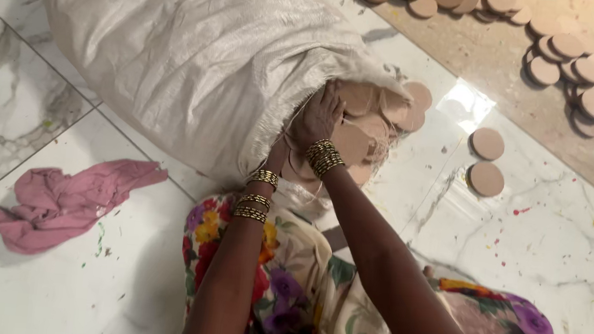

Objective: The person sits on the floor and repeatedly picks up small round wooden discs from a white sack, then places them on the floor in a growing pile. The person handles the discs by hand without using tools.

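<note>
A big white woven sack (192,48) lies on its side on the marble floor, its mouth toward me, with tan round discs (397,108) spilling out of it. My right hand (316,118) reaches into the sack's mouth, fingers spread on the discs and the sack's edge. My left hand (276,154) is tucked under the lower edge of the mouth and is mostly hidden; whether it holds anything cannot be seen. Both wrists wear gold bangles. My lap in a flowered cloth (299,291) sits just below the sack.
Two loose discs (486,161) lie on the floor to the right. Several more discs (581,78) are heaped on a tan board (508,86) at the upper right. A crumpled pink rag (65,199) lies at the left.
</note>
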A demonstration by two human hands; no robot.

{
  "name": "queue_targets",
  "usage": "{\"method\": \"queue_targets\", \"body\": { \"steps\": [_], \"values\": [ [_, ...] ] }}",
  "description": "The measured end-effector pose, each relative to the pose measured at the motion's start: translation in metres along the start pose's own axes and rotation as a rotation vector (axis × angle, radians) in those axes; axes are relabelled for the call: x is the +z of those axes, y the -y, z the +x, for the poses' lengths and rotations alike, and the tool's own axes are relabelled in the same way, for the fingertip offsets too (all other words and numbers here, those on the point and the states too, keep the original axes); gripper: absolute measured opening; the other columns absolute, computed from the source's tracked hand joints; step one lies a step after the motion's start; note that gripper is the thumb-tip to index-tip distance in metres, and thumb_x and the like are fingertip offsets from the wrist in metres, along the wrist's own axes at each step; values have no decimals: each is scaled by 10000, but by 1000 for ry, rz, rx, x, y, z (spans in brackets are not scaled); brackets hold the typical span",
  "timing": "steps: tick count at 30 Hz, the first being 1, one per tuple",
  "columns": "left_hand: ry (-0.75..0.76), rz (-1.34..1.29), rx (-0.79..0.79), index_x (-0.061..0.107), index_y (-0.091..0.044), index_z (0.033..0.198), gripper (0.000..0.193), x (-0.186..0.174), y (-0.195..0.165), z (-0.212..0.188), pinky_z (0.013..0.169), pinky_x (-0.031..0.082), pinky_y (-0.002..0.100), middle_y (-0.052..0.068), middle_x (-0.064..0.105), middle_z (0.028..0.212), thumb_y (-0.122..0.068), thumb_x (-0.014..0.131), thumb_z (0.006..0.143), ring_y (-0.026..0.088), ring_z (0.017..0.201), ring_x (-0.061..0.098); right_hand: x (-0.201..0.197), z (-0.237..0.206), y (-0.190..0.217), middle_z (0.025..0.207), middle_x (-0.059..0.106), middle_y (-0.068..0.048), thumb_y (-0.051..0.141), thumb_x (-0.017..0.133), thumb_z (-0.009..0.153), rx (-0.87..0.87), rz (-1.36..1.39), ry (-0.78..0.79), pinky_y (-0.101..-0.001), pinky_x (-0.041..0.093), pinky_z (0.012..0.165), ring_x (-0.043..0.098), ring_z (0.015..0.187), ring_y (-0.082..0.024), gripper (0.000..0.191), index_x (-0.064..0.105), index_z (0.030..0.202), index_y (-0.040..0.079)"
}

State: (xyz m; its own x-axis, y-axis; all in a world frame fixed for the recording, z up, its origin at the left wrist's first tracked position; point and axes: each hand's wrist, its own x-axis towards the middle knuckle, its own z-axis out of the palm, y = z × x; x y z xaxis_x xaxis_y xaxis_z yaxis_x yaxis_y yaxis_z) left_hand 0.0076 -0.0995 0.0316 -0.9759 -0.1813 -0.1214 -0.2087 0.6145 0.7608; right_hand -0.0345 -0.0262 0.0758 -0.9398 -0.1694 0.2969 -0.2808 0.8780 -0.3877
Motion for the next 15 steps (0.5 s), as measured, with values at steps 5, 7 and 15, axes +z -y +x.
{"method": "queue_targets", "body": {
  "steps": [5, 7, 15],
  "values": [
    [73, -31, -60, 410, -31, 1540, 600, -4, -7, 25, 1177, 306, 425, 260, 423, 1539, -446, 232, 1144, 358, 1427, 379, 16, 14, -11, 1580, 312, -385, 168, 395, 992, -2, 310, -240, -521, 242, 1284, 302, 1489, -469, 690, 212, 1567, -167],
    [124, -40, -94, 387, -33, 1557, 625, -9, -12, 37, 1203, 283, 420, 260, 397, 1566, -476, 214, 1150, 349, 1461, 350, 24, 13, -16, 1580, 338, -391, 230, 435, 1031, -142, 174, -304, -535, 186, 1294, 275, 1526, -475, 565, 380, 1469, -122],
    [-71, 118, 88, 437, -191, 1630, 501, -1, 5, 63, 960, 544, 426, 228, 692, 1220, -328, 297, 1169, 342, 1112, 663, 43, 33, -32, 1480, 443, -285, 353, 426, 1019, -111, -93, 79, -582, 201, 1240, 382, 1456, -469, 537, 525, 1358, -51]
  ]
}}
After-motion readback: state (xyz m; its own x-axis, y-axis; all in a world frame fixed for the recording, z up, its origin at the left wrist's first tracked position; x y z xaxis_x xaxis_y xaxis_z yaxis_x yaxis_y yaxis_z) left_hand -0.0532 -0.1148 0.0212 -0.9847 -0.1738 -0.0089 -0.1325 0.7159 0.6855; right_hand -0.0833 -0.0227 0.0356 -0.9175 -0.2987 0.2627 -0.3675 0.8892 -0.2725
